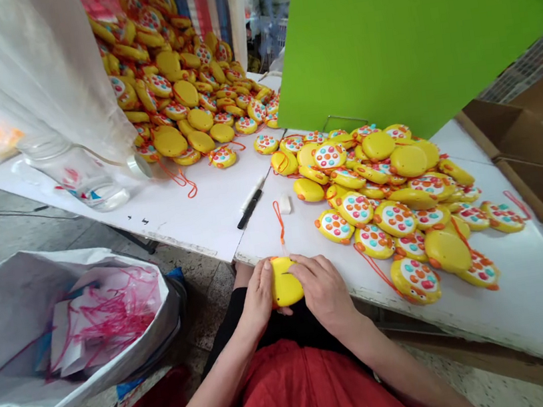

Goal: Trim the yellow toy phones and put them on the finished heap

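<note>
Over my lap, at the table's front edge, I hold a yellow animal-shaped toy (285,284) with its plain back turned up. My left hand (257,300) is closed round its left edge. On the right side, my right hand (328,292) is closed on the toy, its bent fingers at the upper right; whether something small is between the fingertips I cannot make out. An orange strap loop (279,222) lies on the table just beyond the toy's top. Near it are a small white block (285,204), a black marker (250,208) and a white pen (252,194).
A heap of similar toys with coloured buttons (397,218) covers the table's right, before a green board (403,30). A larger pile (185,94) rises behind. Left are a plastic jar (78,173) and an open white bag (2,336) of scraps. Cardboard boxes (538,159) stand right.
</note>
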Demonstrator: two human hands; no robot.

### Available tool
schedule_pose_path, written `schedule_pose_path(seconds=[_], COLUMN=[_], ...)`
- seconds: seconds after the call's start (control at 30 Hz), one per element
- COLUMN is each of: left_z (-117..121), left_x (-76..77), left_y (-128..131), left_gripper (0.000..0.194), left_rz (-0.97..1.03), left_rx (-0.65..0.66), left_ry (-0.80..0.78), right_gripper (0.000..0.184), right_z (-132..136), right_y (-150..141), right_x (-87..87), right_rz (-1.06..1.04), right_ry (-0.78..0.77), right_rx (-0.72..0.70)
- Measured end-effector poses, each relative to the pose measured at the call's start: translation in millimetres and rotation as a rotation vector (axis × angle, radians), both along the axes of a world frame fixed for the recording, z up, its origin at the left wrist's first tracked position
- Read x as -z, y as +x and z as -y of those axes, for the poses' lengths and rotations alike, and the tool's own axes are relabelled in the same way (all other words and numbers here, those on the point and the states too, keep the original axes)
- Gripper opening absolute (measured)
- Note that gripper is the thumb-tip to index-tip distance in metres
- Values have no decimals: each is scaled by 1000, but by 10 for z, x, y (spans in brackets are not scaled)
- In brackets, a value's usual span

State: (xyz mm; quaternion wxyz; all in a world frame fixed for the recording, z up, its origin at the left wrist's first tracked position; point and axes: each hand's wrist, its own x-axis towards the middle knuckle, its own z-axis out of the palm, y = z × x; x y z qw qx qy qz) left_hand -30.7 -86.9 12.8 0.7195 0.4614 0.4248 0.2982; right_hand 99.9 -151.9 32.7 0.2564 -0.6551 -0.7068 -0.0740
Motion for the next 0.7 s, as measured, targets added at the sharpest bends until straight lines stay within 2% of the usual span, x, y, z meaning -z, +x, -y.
schedule_pose_path(seconds=[0.13,0.23,0.33,0.4,0.47,0.57,0.63,0.7], left_z=[-13,-18,6,26,38,53,67,82], left_x=[-24,-85,-169,-216,-244,-267,-283,-302], left_y=[-15,-50,-72,-56,-5,119,204,271], left_gripper=[55,58,62,72,82,72,64,59], left_rz=[-3,-10,-36,-82,-125,-124,-99,-89], left_rx=[4,12,59,105,147,201,216,212], left_ry=[-7,-17,-36,-14,29,46,34,28], right_gripper=[26,22,17,14,17,30,35,36], right_z=[8,65,214,384,642,1211,1632,1984], right_y=[19,89,254,478,830,1539,2040,2478], right_x=[-15,-60,-133,-180,-207,-165,-63,87], right_rz=[-7,-243,-506,-574,-569,-397,-219,-110], right_ry=[-17,-17,29,103,223,403,405,321], right_rx=[-35,-93,10,183,432,874,1097,1248])
